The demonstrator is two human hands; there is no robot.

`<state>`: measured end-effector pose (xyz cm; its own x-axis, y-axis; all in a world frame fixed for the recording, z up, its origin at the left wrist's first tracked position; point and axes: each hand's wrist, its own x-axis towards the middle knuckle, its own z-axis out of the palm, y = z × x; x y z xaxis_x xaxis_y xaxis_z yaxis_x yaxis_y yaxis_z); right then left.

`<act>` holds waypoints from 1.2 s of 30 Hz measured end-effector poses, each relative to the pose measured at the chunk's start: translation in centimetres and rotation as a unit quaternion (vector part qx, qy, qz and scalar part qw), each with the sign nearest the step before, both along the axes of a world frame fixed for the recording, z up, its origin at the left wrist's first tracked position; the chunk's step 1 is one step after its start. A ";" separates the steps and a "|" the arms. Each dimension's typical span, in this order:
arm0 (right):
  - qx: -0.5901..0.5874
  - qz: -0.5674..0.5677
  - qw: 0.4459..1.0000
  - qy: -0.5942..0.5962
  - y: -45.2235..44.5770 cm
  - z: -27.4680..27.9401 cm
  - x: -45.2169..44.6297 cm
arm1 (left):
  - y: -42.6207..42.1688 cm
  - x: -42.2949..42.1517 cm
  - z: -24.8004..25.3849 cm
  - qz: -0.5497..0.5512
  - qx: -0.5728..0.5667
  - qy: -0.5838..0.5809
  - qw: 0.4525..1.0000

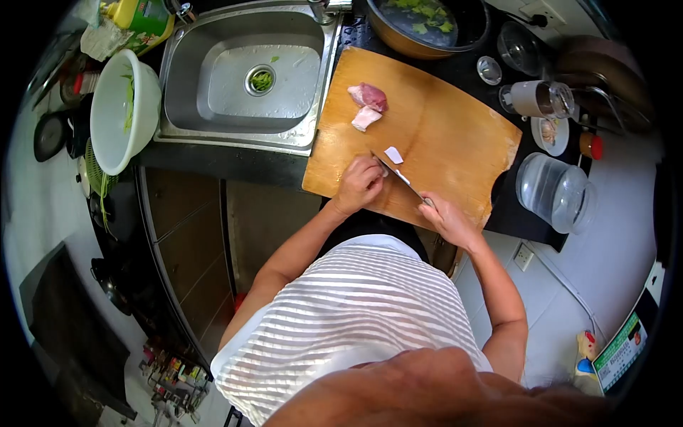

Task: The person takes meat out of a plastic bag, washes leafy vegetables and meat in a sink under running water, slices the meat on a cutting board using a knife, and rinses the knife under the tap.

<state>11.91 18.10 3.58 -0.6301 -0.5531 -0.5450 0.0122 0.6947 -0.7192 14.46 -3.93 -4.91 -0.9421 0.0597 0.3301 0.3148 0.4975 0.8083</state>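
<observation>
Your right hand [448, 220] has its grip wrapped around the knife [407, 181], blade angled toward ten o'clock over the cutting board [448, 117]. Your left hand [359, 183] has its fingers bunched together on a small pale piece [385, 171] right beside the blade. A pale slice [393, 154] lies just past the knife—the red meat [371, 97] and a pink chunk [366, 118] sit at twelve o'clock from your left hand. The sink [165, 117] is at the board's ten o'clock.

Your cutting board [455, 121] is warm orange-brown, carrying red and pale-pink meat [370, 98] toward its upper-left corner. Your shirt [363, 292] shows white and grey-brown stripes. A white bowl [107, 107] holds green stalks [129, 107]; the jar lid [596, 147] is red.
</observation>
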 end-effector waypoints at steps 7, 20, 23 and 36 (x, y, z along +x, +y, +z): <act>0.057 -0.082 0.993 0.067 0.7 2.3 1.9 | -0.9 -2.6 -0.1 0.067 -0.043 0.036 0.996; -0.460 -0.371 0.658 -0.467 0.8 -1.1 4.1 | 3.7 -3.9 4.1 -0.142 0.765 -0.424 0.464; -0.468 -0.364 0.651 -0.473 1.2 -1.7 4.6 | 3.3 -3.4 2.7 -0.166 0.715 -0.433 0.523; -0.432 -0.471 0.657 -0.400 4.7 -2.7 6.1 | 1.5 -4.9 0.9 -0.226 -0.162 -0.141 0.950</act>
